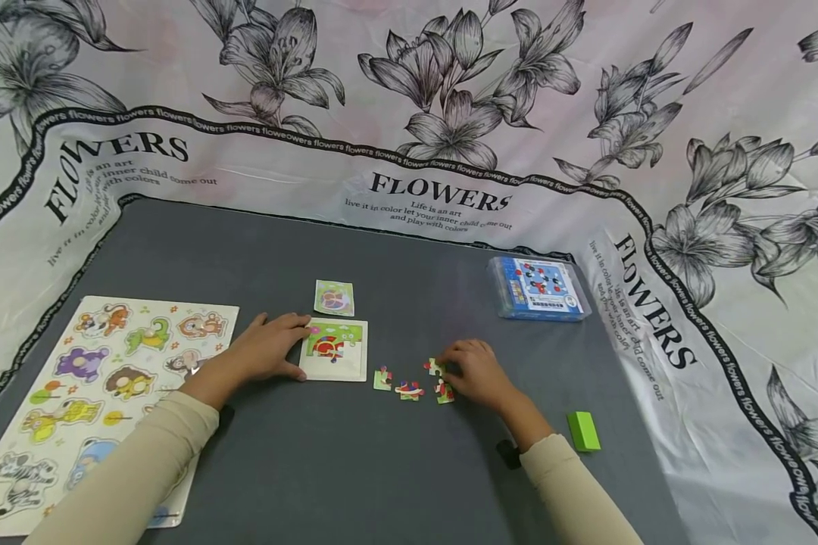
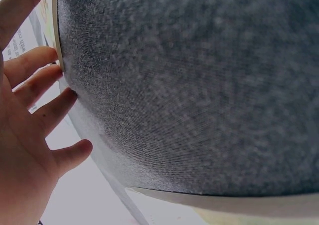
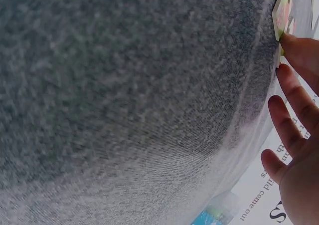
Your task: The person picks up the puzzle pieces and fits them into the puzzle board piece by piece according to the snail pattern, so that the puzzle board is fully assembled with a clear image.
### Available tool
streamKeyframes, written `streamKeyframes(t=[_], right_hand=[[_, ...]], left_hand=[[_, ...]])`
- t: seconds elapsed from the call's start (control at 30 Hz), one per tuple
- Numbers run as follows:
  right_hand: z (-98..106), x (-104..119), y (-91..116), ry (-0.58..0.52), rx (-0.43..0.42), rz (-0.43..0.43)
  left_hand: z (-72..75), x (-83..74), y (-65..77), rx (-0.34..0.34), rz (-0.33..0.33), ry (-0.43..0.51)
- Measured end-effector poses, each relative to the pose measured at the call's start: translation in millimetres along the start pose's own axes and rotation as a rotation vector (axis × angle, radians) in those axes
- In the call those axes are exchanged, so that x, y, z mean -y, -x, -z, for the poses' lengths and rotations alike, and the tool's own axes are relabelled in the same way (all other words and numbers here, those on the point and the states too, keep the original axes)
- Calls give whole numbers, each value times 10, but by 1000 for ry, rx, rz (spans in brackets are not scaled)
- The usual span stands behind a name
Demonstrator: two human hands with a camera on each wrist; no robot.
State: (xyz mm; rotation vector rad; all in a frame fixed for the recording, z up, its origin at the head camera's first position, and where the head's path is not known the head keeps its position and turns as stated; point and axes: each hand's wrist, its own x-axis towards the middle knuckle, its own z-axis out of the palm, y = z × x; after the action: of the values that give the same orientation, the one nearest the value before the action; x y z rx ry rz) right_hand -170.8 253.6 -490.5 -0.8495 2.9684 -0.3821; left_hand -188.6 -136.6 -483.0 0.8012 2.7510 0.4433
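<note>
A small square puzzle board (image 1: 334, 375) with a partly filled green and red picture lies mid-table. My left hand (image 1: 267, 348) rests at its left edge, fingers and thumb spread and touching the frame. In the left wrist view, those fingers (image 2: 42, 117) look fairly straight. Several loose jigsaw pieces (image 1: 409, 390) lie right of the board. My right hand (image 1: 477, 372) pinches a green puzzle piece (image 1: 432, 366) between thumb and index finger. In the right wrist view, the fingertips meet its edge, while the other fingers (image 3: 284, 117) are loosely bent.
Behind the board lies a small picture card (image 1: 335, 297). A large animal puzzle board (image 1: 139, 314) lies at left, partly under my left forearm. A clear blue-labelled box (image 1: 541, 289) sits at the back right, and a green block (image 1: 583, 431) lies near my right forearm.
</note>
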Motion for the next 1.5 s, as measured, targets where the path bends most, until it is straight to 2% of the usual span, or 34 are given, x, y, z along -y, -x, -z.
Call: streamKeyframes(t=[0.17, 0.43, 0.6, 0.73, 1.0, 1.3, 1.5], right_hand=[[-7, 24, -58, 0, 37, 3], [-7, 177, -204, -30, -12, 51], [-53, 402, -368, -29, -33, 89], [-142, 635, -553, 14, -42, 138], [-326, 969, -819, 53, -70, 209], [-303, 1138, -898, 165, -80, 192], [-278, 1212, -947, 205, 28, 112]], left_hand=[[-1, 37, 36, 2, 16, -2], [1, 43, 30, 0, 6, -7], [16, 0, -13, 14, 2, 5], [35, -12, -16, 19, 6, 24], [22, 45, 12, 23, 22, 10], [35, 60, 11, 19, 28, -12], [21, 68, 8, 19, 22, 1]])
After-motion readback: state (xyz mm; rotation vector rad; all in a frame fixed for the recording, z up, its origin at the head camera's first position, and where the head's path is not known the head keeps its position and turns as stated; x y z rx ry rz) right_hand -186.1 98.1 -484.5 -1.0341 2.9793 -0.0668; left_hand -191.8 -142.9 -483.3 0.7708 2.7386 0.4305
